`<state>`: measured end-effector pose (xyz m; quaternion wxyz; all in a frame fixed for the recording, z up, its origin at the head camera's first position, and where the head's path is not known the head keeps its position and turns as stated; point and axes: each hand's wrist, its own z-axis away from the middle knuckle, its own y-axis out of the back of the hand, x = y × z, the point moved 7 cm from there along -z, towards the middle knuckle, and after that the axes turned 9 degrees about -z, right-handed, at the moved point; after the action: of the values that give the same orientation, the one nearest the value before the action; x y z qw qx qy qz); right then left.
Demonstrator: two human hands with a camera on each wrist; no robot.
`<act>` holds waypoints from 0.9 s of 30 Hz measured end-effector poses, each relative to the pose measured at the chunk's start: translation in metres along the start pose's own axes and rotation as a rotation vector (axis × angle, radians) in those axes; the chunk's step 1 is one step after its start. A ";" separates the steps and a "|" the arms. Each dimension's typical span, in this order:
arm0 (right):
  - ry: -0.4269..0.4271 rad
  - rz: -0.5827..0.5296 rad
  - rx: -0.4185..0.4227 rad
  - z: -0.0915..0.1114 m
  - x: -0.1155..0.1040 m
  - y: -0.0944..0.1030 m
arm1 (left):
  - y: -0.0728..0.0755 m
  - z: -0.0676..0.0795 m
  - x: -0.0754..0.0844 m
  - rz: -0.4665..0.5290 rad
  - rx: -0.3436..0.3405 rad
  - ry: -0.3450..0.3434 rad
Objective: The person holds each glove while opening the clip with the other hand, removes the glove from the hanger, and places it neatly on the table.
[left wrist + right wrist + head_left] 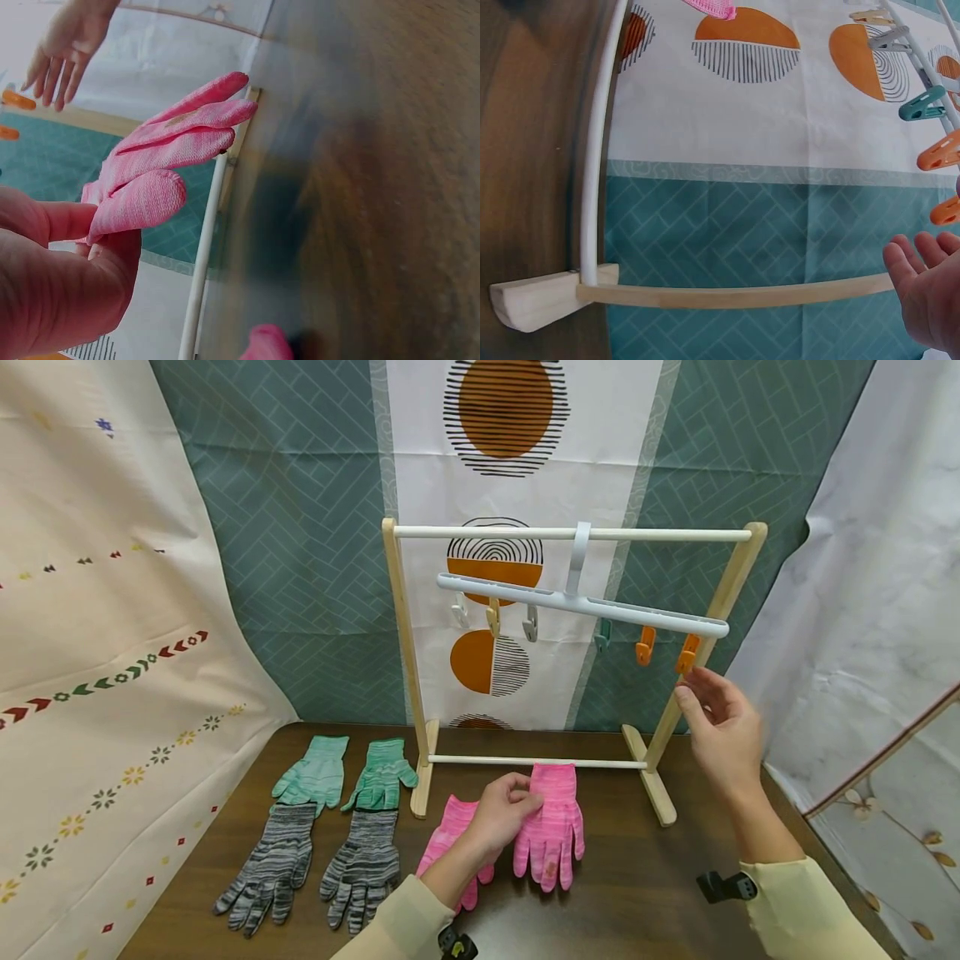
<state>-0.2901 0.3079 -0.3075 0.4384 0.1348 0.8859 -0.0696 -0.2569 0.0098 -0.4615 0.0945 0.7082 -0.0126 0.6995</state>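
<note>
A pink knit glove (549, 827) hangs fingers-down from my left hand (501, 814), which pinches it near the cuff. In the left wrist view, thumb and fingers close on the fabric of that glove (161, 154). My right hand (723, 727) is raised at the right end of a pale blue hanger (525, 595), fingers loosely extended. Its fingertips are just below the outermost orange clip (687, 654); whether they touch it I cannot tell. Another orange clip (645, 646) and a teal clip (603, 635) hang further left. A second pink glove (453, 827) lies partly behind my left forearm.
The hanger tilts down rightward from a wooden rack (405, 635) with a white top rail (480, 532). White, beige and grey clips (531, 623) hang on its left half. Two green-and-grey gloves (292, 835) (371, 835) lie on the brown table (615, 902) at left.
</note>
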 end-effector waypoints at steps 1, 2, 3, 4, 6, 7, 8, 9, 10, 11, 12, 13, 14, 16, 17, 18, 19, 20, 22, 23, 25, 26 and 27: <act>0.007 0.001 -0.004 0.001 0.001 0.000 | 0.000 0.000 -0.002 -0.008 0.000 0.003; 0.015 0.004 -0.008 0.003 0.001 0.000 | 0.000 0.000 -0.003 -0.015 -0.001 0.007; 0.022 0.012 -0.012 0.004 0.001 0.000 | 0.000 0.000 -0.005 -0.023 -0.001 0.007; 0.028 0.019 -0.016 0.006 0.002 0.000 | 0.000 0.000 -0.006 -0.025 -0.003 0.009; 0.037 0.022 -0.026 0.008 0.003 0.001 | 0.000 0.001 -0.009 -0.031 -0.008 0.009; 0.041 0.027 -0.030 0.009 0.003 0.001 | 0.000 0.001 -0.010 -0.034 -0.011 0.010; 0.042 0.027 -0.034 0.010 0.004 0.001 | 0.000 0.001 -0.011 -0.035 -0.015 0.012; 0.043 0.028 -0.039 0.012 0.004 0.002 | 0.000 0.001 -0.013 -0.042 -0.017 0.013; 0.042 0.027 -0.042 0.013 0.005 0.002 | 0.000 0.001 -0.014 -0.048 -0.019 0.013; 0.041 0.031 -0.044 0.014 0.006 0.003 | 0.000 0.001 -0.016 -0.055 -0.019 0.019; 0.039 0.038 -0.046 0.015 0.008 0.003 | 0.000 0.001 -0.017 -0.061 -0.020 0.025; 0.038 0.043 -0.049 0.017 0.009 0.004 | 0.000 0.001 -0.019 -0.066 -0.020 0.031; 0.035 0.046 -0.052 0.018 0.010 0.004 | 0.000 0.001 -0.021 -0.074 -0.019 0.034; 0.032 0.054 -0.057 0.021 0.012 0.005 | 0.000 0.001 -0.024 -0.090 -0.016 0.042; 0.032 0.058 -0.060 0.022 0.012 0.006 | 0.000 0.001 -0.025 -0.095 -0.014 0.049; 0.032 0.061 -0.063 0.023 0.013 0.006 | 0.000 0.001 -0.026 -0.101 -0.012 0.050; 0.033 0.063 -0.066 0.024 0.013 0.006 | 0.000 0.001 -0.028 -0.108 -0.011 0.051; 0.031 0.068 -0.068 0.025 0.014 0.006 | 0.000 0.000 -0.028 -0.117 -0.009 0.053; 0.031 0.088 -0.075 0.028 0.014 0.006 | 0.000 0.000 -0.031 -0.133 -0.005 0.059; 0.029 0.099 -0.078 0.029 0.015 0.006 | 0.000 -0.001 -0.032 -0.142 -0.003 0.063; 0.025 0.113 -0.087 0.032 0.016 0.006 | 0.000 -0.001 -0.034 -0.163 -0.001 0.068; 0.023 0.120 -0.090 0.033 0.016 0.006 | 0.000 -0.002 -0.036 -0.175 0.000 0.070; 0.022 0.126 -0.094 0.034 0.017 0.005 | 0.000 -0.002 -0.037 -0.183 0.002 0.069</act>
<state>-0.2724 0.3078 -0.3416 0.4378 0.1705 0.8827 0.0012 -0.2593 0.0061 -0.4980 0.1578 0.6819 0.0563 0.7120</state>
